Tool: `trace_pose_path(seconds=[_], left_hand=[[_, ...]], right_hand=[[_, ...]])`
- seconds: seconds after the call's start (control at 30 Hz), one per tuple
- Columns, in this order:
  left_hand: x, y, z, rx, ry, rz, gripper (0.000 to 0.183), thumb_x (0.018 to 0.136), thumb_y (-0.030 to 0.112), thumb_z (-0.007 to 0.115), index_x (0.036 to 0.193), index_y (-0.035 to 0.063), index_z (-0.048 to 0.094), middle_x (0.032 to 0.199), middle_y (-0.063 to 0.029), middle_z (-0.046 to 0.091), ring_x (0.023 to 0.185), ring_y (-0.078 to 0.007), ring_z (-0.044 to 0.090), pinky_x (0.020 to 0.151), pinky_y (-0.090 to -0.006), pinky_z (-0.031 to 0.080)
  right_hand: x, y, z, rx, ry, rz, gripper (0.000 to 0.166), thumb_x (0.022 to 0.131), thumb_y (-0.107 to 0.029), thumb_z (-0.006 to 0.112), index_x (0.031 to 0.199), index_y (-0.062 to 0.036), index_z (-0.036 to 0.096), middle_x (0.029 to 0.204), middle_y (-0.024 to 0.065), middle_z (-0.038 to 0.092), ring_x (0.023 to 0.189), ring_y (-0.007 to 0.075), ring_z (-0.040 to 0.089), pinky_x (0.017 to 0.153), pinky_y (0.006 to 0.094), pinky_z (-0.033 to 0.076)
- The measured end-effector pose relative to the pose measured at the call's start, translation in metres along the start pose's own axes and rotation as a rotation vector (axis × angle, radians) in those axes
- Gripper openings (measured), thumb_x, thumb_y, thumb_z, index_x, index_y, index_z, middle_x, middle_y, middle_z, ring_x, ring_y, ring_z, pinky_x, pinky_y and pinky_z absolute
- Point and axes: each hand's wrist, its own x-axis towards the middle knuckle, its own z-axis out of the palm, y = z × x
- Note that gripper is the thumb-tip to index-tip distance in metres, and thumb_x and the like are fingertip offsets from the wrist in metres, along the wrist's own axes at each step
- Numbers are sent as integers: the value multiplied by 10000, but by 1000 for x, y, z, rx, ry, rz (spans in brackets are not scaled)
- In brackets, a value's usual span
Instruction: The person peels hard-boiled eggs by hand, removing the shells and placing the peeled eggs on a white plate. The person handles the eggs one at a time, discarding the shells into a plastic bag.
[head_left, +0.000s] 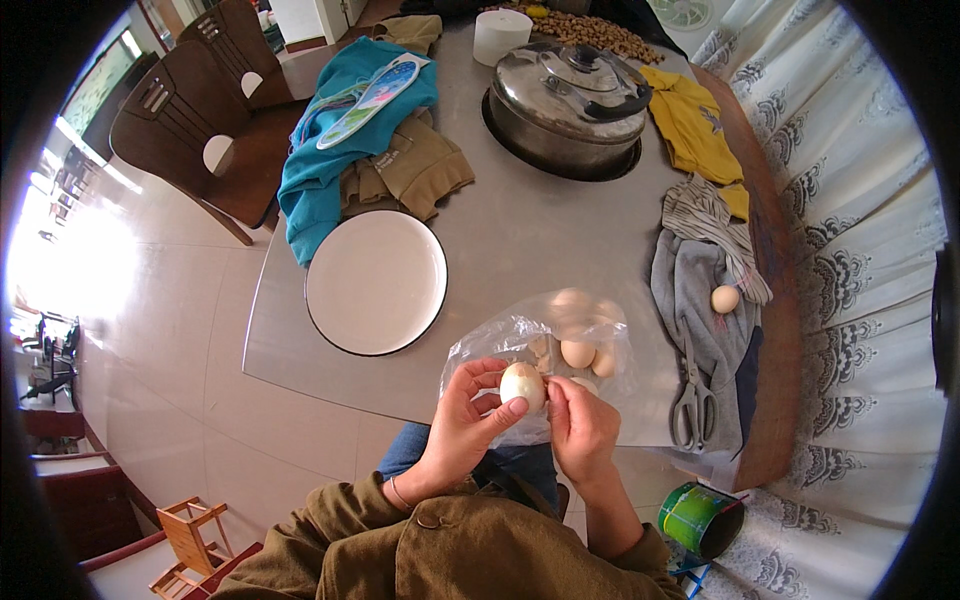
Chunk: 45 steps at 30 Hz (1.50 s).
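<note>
A partly peeled egg (523, 388), white below with brown shell at its top, is held between the fingers and thumb of my left hand (469, 412). The pinched fingertips of my right hand (581, 424) touch the egg's right side; they may hold a bit of shell, too small to tell. Under and beyond my hands, a clear plastic bag (487, 337) lies at the table's near edge. Several brown eggs (577, 352) are in it, with shell pieces (538, 349) beside them. Another white egg, partly hidden by my right hand, shows there.
A white enamel plate (376, 283) with a dark rim sits left on the metal-topped table (495, 247). Farther back are a lidded steel pot (570, 105) and clothes (360, 135). At the right, scissors (694, 412) and one egg (724, 299) lie on grey cloth (694, 277).
</note>
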Motion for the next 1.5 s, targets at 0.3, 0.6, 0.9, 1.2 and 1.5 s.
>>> trace_pose_path(seconds=[0.3, 0.6, 0.9, 1.2, 1.5], left_hand=[[0, 4, 2, -31, 16, -12, 477, 836, 112, 682, 1204, 6, 397, 1077, -83, 526, 946, -137, 569, 810, -246, 478], [-2, 1, 1, 130, 30, 82, 571, 796, 75, 709, 1247, 21, 363, 1083, -86, 487, 922, -156, 582, 746, -250, 510], [-3, 6, 1, 495, 40, 268, 645, 745, 140, 742, 1277, 29, 395, 1006, -83, 575, 819, -146, 570, 690, -275, 492], [-3, 5, 0, 499, 52, 217, 628, 774, 135, 733, 1295, 56, 391, 1078, -78, 564, 925, -134, 567, 734, -263, 486], [-7, 6, 2, 346, 65, 156, 553, 800, 114, 712, 1253, 52, 402, 1080, -86, 566, 1013, -148, 572, 762, -268, 523]], right_hand=[[-1, 0, -11, 258, -61, 349, 192, 850, -70, 623, 1038, -32, 614, 822, 97, 648, 617, 162, 615, 554, 254, 472], [7, -10, -10, 485, -119, 414, 292, 841, -169, 669, 1095, -35, 614, 801, 59, 617, 644, 94, 564, 547, 223, 448], [17, -7, -12, 424, -239, 304, 322, 819, -169, 691, 1109, -42, 630, 868, 75, 649, 687, 109, 578, 584, 231, 469], [13, -9, -15, 458, -290, 516, 219, 903, -138, 559, 1067, -9, 629, 748, 82, 646, 551, 104, 569, 507, 247, 458], [1, -1, -1, 73, -195, 117, 248, 949, -145, 457, 1077, 6, 606, 709, 138, 623, 509, 183, 569, 499, 314, 451]])
